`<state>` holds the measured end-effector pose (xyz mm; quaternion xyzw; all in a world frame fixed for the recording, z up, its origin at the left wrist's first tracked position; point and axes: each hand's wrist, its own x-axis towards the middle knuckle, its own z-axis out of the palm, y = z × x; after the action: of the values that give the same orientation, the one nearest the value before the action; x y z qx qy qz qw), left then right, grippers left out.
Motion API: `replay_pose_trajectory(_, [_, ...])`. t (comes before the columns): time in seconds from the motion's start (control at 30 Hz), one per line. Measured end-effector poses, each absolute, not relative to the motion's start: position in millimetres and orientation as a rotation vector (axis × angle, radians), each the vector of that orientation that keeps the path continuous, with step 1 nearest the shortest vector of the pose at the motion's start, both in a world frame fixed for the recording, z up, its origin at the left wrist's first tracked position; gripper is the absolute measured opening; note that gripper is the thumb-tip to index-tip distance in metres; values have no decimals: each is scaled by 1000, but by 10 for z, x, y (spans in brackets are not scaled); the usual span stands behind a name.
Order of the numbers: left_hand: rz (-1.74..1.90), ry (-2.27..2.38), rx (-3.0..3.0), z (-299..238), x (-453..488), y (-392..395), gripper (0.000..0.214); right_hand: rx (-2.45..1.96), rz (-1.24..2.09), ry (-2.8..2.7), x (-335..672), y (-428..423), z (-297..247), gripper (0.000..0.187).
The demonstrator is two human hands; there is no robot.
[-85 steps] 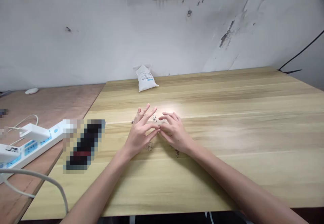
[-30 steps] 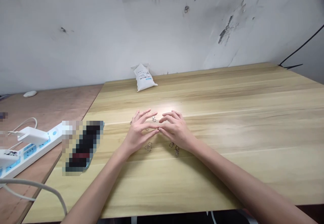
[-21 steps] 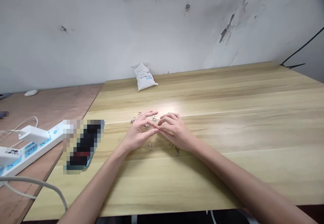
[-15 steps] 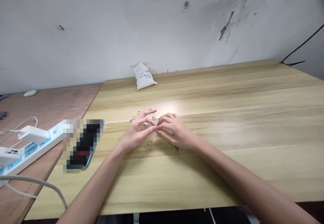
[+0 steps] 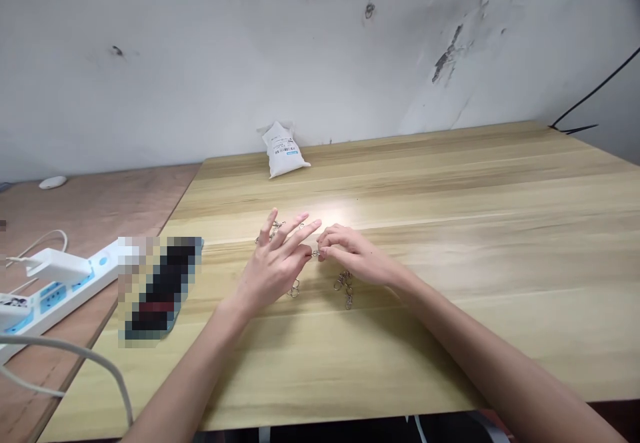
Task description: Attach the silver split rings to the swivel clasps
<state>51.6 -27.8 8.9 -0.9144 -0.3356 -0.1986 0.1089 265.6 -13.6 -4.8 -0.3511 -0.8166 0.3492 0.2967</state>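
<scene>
Above the table's middle, my left hand [image 5: 277, 263] pinches one end of a small silver key-ring clasp [image 5: 315, 253] between thumb and forefinger, its other fingers spread. The fingertips of my right hand [image 5: 357, 254] close on the clasp's other end from the right. The clasp's exact shape is mostly covered by my fingers. Loose silver rings [image 5: 295, 288] lie just below my left hand, partly covered by it. A small cluster of rings and clasps [image 5: 344, 284] lies below my right hand. More metal clasps [image 5: 274, 229] show behind the left fingers.
A white labelled plastic packet [image 5: 285, 153] lies near the wall. On the left are a blurred phone [image 5: 163, 289] and a white power strip [image 5: 65, 289] with plugged-in chargers. A grey cable [image 5: 95, 353] loops over the table's left edge.
My left hand has turned palm down, its free fingers now lifted and spread. A bit of metal now shows between both hands' fingertips. My right hand has shifted slightly, uncovering more rings below it.
</scene>
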Motion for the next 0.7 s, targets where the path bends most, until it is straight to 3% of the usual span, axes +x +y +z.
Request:
replay_pose_trajectory(0.27, [-628, -1324, -2614, 8, 306, -97, 11, -1038, 745, -2226, 2794, -62, -13, 20])
replay_pose_trajectory(0.5, [-502, -1449, -2977, 116, 81, -74, 10, -1149, 1191, -2480, 2995, -82, 152, 14])
replay_pose_trajectory(0.7, [-211, -1594, -3272, 223, 113, -180, 15, -1222, 1098, -2515, 2874, -142, 137, 5])
